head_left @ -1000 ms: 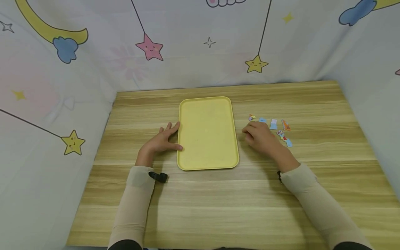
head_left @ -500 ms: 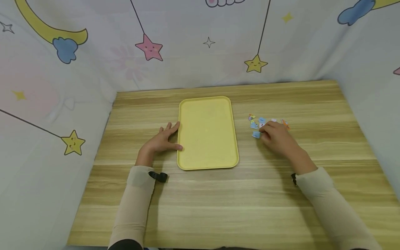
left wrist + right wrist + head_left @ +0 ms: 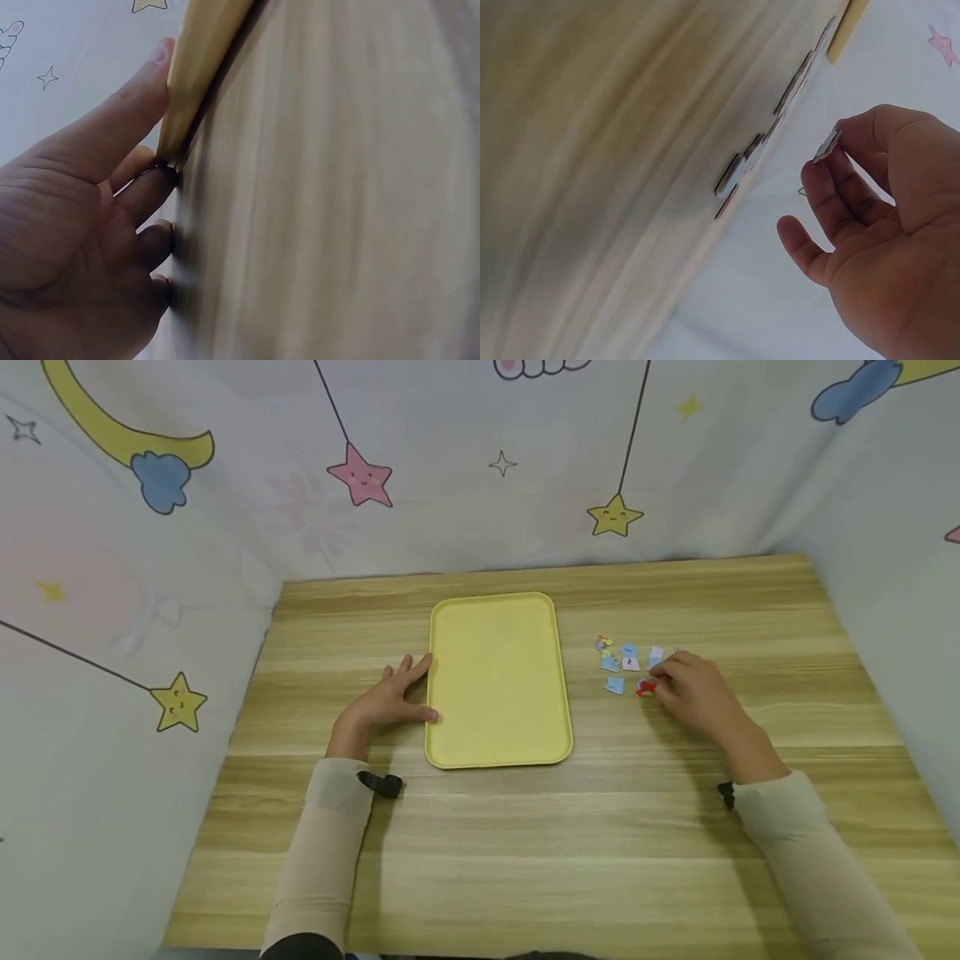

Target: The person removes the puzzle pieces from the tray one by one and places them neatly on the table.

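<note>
My left hand [image 3: 382,700] is spread at the left edge of a yellow tray [image 3: 498,681]. In the left wrist view its thumb [image 3: 139,94] touches the tray's rim, with the other fingers at the edge below. My right hand [image 3: 697,693] is over the right end of a group of small printed puzzle pieces. It pinches a thin puzzle piece [image 3: 826,146] between thumb and fingers, off the table in the right wrist view. A red puzzle piece [image 3: 647,687] lies close to those fingertips. Blue puzzle pieces [image 3: 615,685] lie farther left. The hand partly covers pieces at the right.
The wood-grain table [image 3: 480,860] extends around the tray. More puzzle pieces [image 3: 630,657] lie in loose rows right of the tray. A white cloth [image 3: 450,527] printed with stars and moons hangs behind the table.
My right hand has moved right from beside the tray across the puzzle pieces. Blue pieces and a red one now show where the hand was. The left hand and tray have stayed put.
</note>
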Motion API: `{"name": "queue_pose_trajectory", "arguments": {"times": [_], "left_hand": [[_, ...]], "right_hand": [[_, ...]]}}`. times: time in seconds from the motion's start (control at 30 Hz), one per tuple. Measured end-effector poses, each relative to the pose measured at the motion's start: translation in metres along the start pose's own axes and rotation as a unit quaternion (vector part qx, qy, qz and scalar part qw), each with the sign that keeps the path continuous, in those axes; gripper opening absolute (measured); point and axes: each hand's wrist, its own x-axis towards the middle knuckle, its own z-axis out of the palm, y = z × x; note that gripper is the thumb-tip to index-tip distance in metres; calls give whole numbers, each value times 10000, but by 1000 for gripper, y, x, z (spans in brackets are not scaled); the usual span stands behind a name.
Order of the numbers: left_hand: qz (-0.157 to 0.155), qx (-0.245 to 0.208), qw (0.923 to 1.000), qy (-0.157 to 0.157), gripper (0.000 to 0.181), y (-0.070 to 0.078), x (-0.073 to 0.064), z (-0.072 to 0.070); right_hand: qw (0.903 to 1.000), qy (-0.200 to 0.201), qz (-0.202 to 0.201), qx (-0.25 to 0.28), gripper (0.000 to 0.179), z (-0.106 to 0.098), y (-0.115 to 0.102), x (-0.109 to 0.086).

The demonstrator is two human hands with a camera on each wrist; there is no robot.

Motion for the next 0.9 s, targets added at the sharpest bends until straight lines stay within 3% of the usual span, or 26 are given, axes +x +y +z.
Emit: {"name": "queue_pose_trajectory", "arguments": {"times": [0.23, 0.9], "left_hand": [[19, 51, 10000, 40, 115, 1, 1, -1], [15, 118, 9999, -26, 116, -1, 0, -1]], "right_hand": [[9998, 22, 203, -92, 12, -11, 8, -4], [9937, -504, 989, -135, 7, -22, 24, -15]]}}
